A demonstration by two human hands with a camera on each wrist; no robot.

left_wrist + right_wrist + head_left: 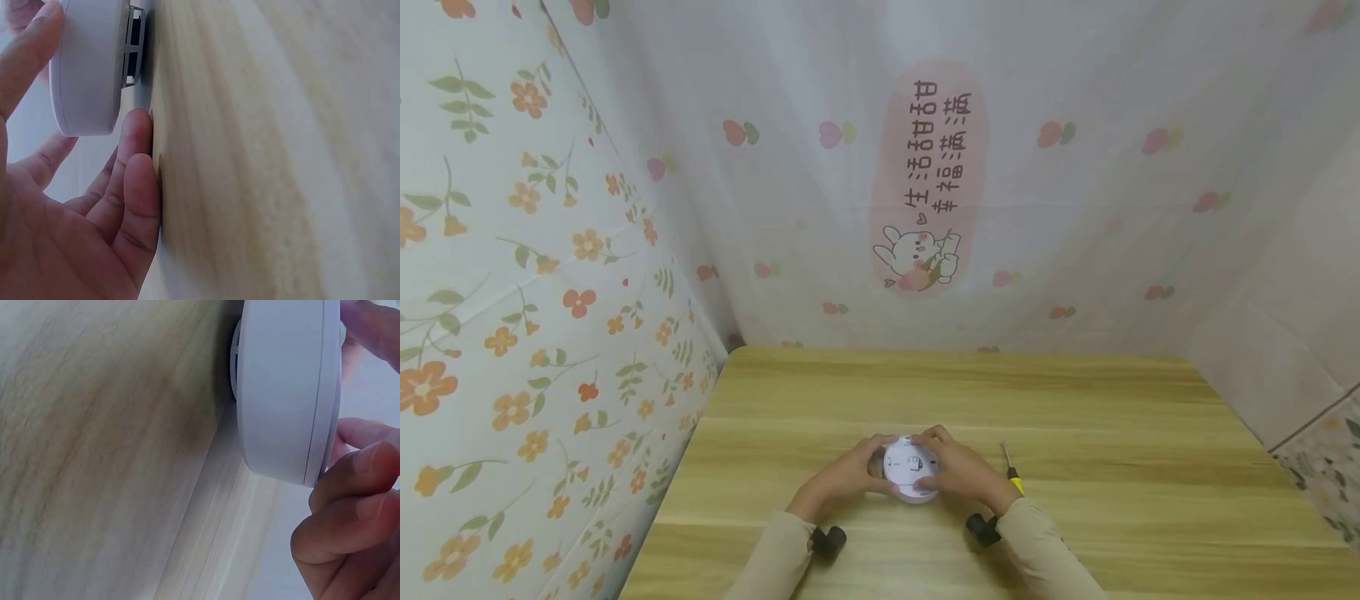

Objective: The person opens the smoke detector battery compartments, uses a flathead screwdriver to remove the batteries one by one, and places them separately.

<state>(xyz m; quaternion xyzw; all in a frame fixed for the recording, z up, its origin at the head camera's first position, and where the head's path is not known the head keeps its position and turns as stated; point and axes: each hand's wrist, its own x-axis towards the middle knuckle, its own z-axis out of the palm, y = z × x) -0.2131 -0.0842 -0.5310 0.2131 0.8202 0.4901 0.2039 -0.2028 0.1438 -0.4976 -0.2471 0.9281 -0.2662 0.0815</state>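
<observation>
A white round smoke detector [911,471] sits at the middle of the table's near part, flat back plate up, its vented part [133,47] facing down close over the wood. My left hand [850,472] grips its left side, thumb and index finger at the rim, while the other fingers spread beside it near the tabletop. From the right, my right hand [958,468] holds the edge of the back plate between thumb and fingers. In the right wrist view the detector's smooth side wall [284,394] shows a thin seam near the plate, with curled fingers [350,531] next to it.
A screwdriver [1012,472] with a yellow and black handle lies right of my right hand, partly behind the forearm. The wooden table [820,383] meets a printed curtain [790,192] at the back and a floral one [550,350] on the left.
</observation>
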